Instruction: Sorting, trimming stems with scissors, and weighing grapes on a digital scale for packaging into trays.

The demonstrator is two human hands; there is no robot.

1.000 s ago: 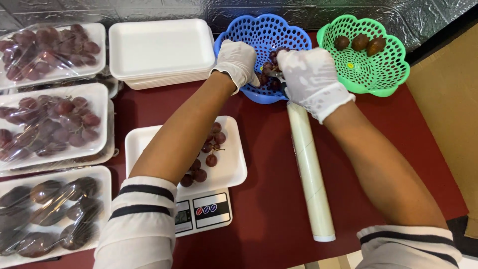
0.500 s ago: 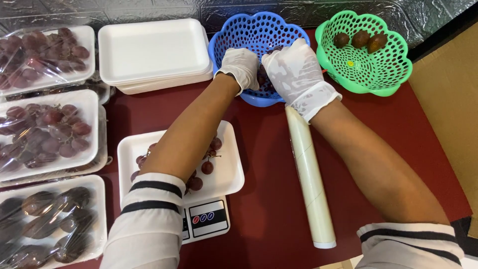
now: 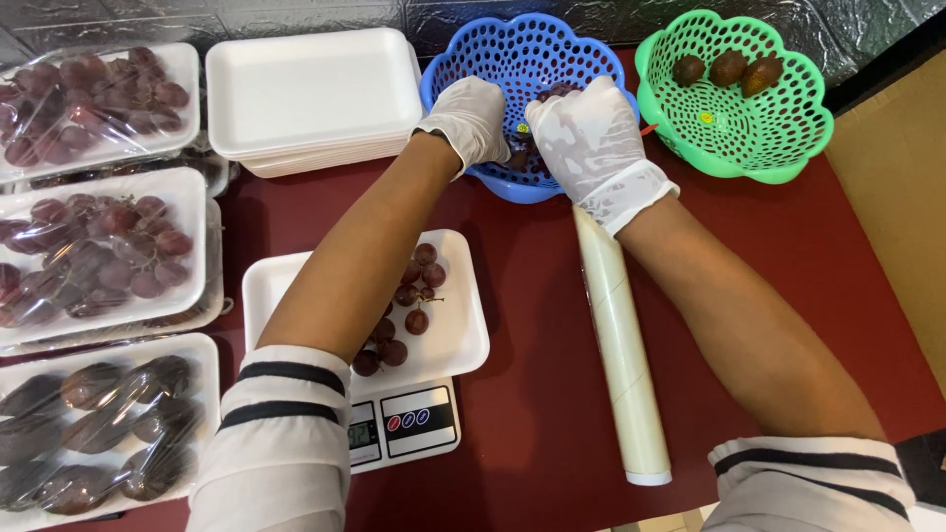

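Both my hands wear white gloves and reach into a blue perforated basket (image 3: pixel 552 49) at the back. My left hand (image 3: pixel 475 116) and my right hand (image 3: pixel 589 133) are closed together around dark red grapes (image 3: pixel 519 158) inside it; the fruit is mostly hidden by the gloves. Nearer to me, a white foam tray (image 3: pixel 461 335) sits on a small digital scale (image 3: pixel 404 424) and holds a small bunch of red grapes (image 3: pixel 409 300), partly covered by my left forearm.
A roll of cling film (image 3: pixel 619 345) lies beside the scale. A green basket (image 3: pixel 739 108) at back right holds three brown fruits. A stack of empty foam trays (image 3: pixel 310 94) stands back left. Wrapped trays of grapes (image 3: pixel 99 251) line the left edge. A cardboard box (image 3: pixel 902 197) is on the right.
Both hands have stayed in the blue basket, drawing closer together over the grapes. The camera view has shifted slightly; nothing else moved.
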